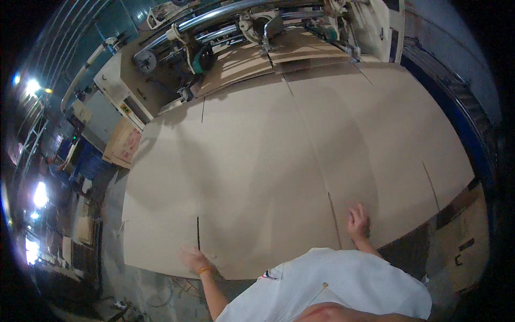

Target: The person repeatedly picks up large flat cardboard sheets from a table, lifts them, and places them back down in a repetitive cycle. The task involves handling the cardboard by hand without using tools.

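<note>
A large flat cardboard sheet [252,161] spreads out before me, with several dark slots and a long crease running across it. Near its close edge, beside a slot, my left hand [194,260] rests on the board with fingers stretched out. An orange band circles that wrist. Farther right, my right hand [358,221] touches the sheet just right of the crease. Its fingers are slightly bent and apart, and nothing shows in them. The sheet's far edge reaches the machine [241,32], where more brown board [306,45] lies beneath the rollers.
Pale machine housings stand at the far left [126,83] and far right [375,32]. A blue rail [450,107] runs along the right side. Printed cardboard [466,241] lies at the lower right. At left are another cardboard piece [123,142] and grey floor [112,204].
</note>
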Available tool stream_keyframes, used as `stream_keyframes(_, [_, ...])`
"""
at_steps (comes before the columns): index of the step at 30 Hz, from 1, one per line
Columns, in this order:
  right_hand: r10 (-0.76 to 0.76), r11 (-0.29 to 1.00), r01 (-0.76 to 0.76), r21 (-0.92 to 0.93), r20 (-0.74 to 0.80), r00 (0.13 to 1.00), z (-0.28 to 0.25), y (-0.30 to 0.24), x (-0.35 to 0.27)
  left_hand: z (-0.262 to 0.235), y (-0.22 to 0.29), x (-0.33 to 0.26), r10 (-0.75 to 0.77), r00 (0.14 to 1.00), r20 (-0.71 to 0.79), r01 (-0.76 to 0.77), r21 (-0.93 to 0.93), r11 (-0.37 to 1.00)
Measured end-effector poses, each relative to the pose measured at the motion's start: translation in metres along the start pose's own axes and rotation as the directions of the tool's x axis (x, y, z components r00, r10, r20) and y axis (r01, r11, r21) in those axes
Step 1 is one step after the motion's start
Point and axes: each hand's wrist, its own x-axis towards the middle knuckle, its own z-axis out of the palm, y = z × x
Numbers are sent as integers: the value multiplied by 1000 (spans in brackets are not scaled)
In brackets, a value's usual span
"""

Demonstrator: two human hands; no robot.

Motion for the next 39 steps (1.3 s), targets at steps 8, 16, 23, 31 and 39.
stream_keyframes(8, [562,679,-685,-264,-413,717,-50,81,-52,26,-107,60,-547,820,171,544,70,836])
stream_keyframes(16, [661,684,-727,-60,-371,653,-41,118,-62,62,-128,99,-756,654,-32,754,113,647])
stream_keyframes(23, [734,565,-788,-245,-286,616,-29,123,-42,-24,-164,100,-659,502,560,810,-571,132])
stream_keyframes(31, [712,609,-782,-130,-344,612,-29,126,-38,-28,-194,132,-386,808,445,506,-860,69])
stream_keyframes(39, [731,558,-817,-147,-380,567,-11,138,-33,-160,-93,139,-376,888,265,259,-963,-69])
